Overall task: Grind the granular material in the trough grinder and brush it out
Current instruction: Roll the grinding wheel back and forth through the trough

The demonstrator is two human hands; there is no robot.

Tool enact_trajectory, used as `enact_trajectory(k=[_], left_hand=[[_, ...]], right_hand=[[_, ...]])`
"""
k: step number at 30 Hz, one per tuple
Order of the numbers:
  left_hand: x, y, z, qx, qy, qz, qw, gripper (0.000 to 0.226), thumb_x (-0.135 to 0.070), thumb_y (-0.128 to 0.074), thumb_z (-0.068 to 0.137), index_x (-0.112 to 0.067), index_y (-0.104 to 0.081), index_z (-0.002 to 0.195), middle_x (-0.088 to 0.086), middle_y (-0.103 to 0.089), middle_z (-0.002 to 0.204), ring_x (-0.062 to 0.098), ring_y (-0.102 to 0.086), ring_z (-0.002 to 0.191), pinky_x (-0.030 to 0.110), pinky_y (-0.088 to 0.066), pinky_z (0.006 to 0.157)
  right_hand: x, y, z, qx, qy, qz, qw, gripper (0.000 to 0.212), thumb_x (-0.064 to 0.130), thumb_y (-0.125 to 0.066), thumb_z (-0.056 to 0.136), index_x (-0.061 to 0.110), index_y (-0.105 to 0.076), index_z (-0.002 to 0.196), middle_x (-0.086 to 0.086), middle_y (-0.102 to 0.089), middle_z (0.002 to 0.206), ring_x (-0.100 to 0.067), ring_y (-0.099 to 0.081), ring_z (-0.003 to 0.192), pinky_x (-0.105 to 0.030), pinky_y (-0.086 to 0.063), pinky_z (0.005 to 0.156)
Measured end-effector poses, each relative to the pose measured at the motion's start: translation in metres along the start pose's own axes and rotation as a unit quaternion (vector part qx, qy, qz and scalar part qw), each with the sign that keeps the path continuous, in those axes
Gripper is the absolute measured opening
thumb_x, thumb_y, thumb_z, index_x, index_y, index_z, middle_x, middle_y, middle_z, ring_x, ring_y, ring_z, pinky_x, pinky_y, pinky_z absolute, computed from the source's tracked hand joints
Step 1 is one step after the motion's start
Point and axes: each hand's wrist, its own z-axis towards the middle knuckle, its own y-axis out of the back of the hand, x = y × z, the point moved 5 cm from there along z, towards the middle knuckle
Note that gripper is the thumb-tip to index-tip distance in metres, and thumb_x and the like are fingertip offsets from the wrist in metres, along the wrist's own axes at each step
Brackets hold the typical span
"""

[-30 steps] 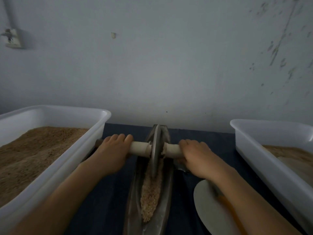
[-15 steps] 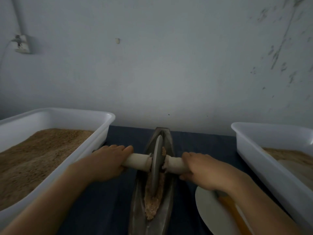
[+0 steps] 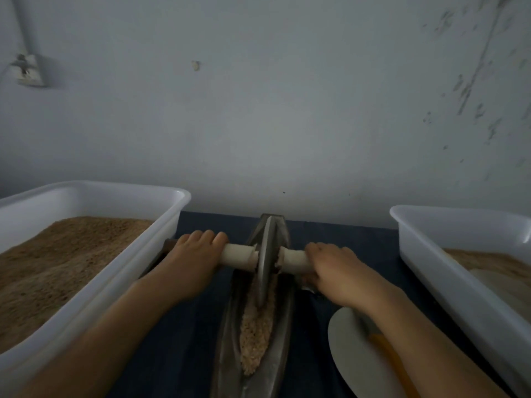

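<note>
- A long, narrow metal trough grinder (image 3: pixel 253 340) lies on a dark blue table (image 3: pixel 186 354), running straight away from the viewer toward a pale wall.
- A thin metal grinding wheel (image 3: pixel 265 259) stands upright in the far half of the trough, with a pale axle handle (image 3: pixel 238 257) sticking out to each side.
- The left hand (image 3: pixel 192 262) rests over the left end of the handle, fingers draped across the top; the right hand (image 3: pixel 330 268) has its fingers curled around the right end.
- Tan granular material (image 3: pixel 255 337) lies heaped along the trough's groove, on the viewer's side of the wheel.
- Judging by the metal, wheel and trough are probably heavy and rigid. The handle ends, where both hands already sit, look like the sensible place to hold; the wheel's thin edge is not.
- The grains look loose and light, likely to spill over the low sides if pushed hard.
- A white bin (image 3: pixel 120 271) of brown powder stands just left of the trough; another white bin (image 3: pixel 448 271) stands to the right, cut off by the frame.
- A pale flat tool with an orange handle (image 3: pixel 356 357) lies under the right forearm; whether it is the brush cannot be told.
- The left palm and thumb are hidden, the trough's near end is cut off, and the scene is dim and slightly blurred.
</note>
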Motion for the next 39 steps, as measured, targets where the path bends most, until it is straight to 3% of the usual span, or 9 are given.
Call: enact_trajectory(k=[5,10,14,18,21,24,29,35,39], left_hand=[[-0.002,-0.008,0.014,-0.081,0.028,-0.003,0.996,0.037,-0.033,-0.05,0.093,-0.022,-0.042,0.127,-0.002,-0.048,0.122,0.016,-0.045,0.109,0.029,-0.031,0.099],[-0.002,-0.008,0.007,-0.066,0.032,-0.026,0.997,0.036,-0.035,-0.049,0.094,-0.023,-0.041,0.127,-0.004,-0.047,0.125,0.014,-0.045,0.113,0.027,-0.032,0.1],[-0.002,-0.001,-0.003,-0.022,0.024,-0.009,0.999,0.037,-0.04,-0.046,0.094,-0.029,-0.033,0.127,-0.009,-0.044,0.127,0.009,-0.043,0.114,0.023,-0.031,0.097],[-0.005,0.014,-0.015,0.062,-0.022,-0.012,0.998,0.036,-0.041,-0.046,0.094,-0.03,-0.031,0.126,-0.01,-0.046,0.124,0.007,-0.046,0.111,0.022,-0.033,0.094],[-0.004,0.021,-0.023,0.165,-0.043,-0.036,0.985,0.034,-0.04,-0.047,0.094,-0.031,-0.031,0.123,-0.01,-0.048,0.121,0.007,-0.047,0.107,0.023,-0.037,0.093],[-0.005,0.022,-0.027,0.219,-0.044,-0.05,0.974,0.034,-0.036,-0.048,0.094,-0.03,-0.031,0.122,-0.008,-0.048,0.12,0.009,-0.046,0.107,0.025,-0.038,0.093],[-0.003,0.013,-0.016,0.174,-0.027,-0.063,0.982,0.031,-0.033,-0.049,0.095,-0.025,-0.034,0.12,-0.004,-0.049,0.123,0.012,-0.047,0.11,0.028,-0.039,0.096],[-0.001,0.0,0.005,-0.015,0.008,-0.022,1.0,0.036,-0.036,-0.049,0.093,-0.027,-0.035,0.125,-0.007,-0.044,0.125,0.011,-0.043,0.113,0.025,-0.033,0.1],[-0.003,-0.006,0.009,-0.073,0.028,-0.021,0.997,0.036,-0.033,-0.049,0.093,-0.026,-0.039,0.127,-0.006,-0.045,0.124,0.012,-0.042,0.111,0.025,-0.03,0.099]], right_hand=[[-0.01,-0.009,0.016,-0.118,-0.017,-0.058,0.991,0.023,0.017,-0.049,0.09,0.016,-0.046,0.113,-0.002,-0.051,0.111,-0.021,-0.046,0.101,-0.031,-0.023,0.073],[-0.005,-0.008,0.015,-0.131,-0.005,-0.061,0.989,0.027,0.014,-0.05,0.087,0.015,-0.047,0.114,-0.003,-0.051,0.112,-0.022,-0.046,0.101,-0.031,-0.025,0.076],[0.001,-0.006,0.005,-0.073,0.004,-0.049,0.996,0.022,0.02,-0.048,0.092,0.015,-0.044,0.113,-0.003,-0.051,0.112,-0.021,-0.046,0.1,-0.029,-0.021,0.072],[0.009,0.005,-0.012,0.05,0.013,0.004,0.999,0.027,0.033,-0.049,0.095,0.014,-0.043,0.114,-0.003,-0.051,0.116,-0.019,-0.047,0.1,-0.029,-0.025,0.071],[0.015,0.013,-0.027,0.14,0.022,0.055,0.988,0.029,0.038,-0.052,0.093,0.017,-0.043,0.11,0.001,-0.049,0.103,-0.012,-0.043,0.088,-0.022,-0.028,0.058],[0.02,0.017,-0.033,0.148,0.032,0.053,0.987,0.023,0.038,-0.051,0.094,0.02,-0.04,0.103,0.005,-0.046,0.095,-0.012,-0.043,0.086,-0.018,-0.025,0.054],[0.013,0.01,-0.013,0.061,0.023,0.007,0.998,0.03,0.036,-0.049,0.094,0.015,-0.045,0.115,-0.004,-0.052,0.117,-0.02,-0.048,0.104,-0.029,-0.027,0.074],[-0.004,-0.006,0.007,-0.07,0.004,-0.038,0.997,0.019,0.024,-0.049,0.092,0.017,-0.045,0.109,-0.002,-0.051,0.111,-0.021,-0.046,0.099,-0.031,-0.02,0.069],[-0.009,-0.011,0.016,-0.121,-0.006,-0.043,0.992,0.025,0.02,-0.051,0.088,0.016,-0.047,0.112,-0.002,-0.051,0.11,-0.021,-0.046,0.1,-0.031,-0.022,0.073]])
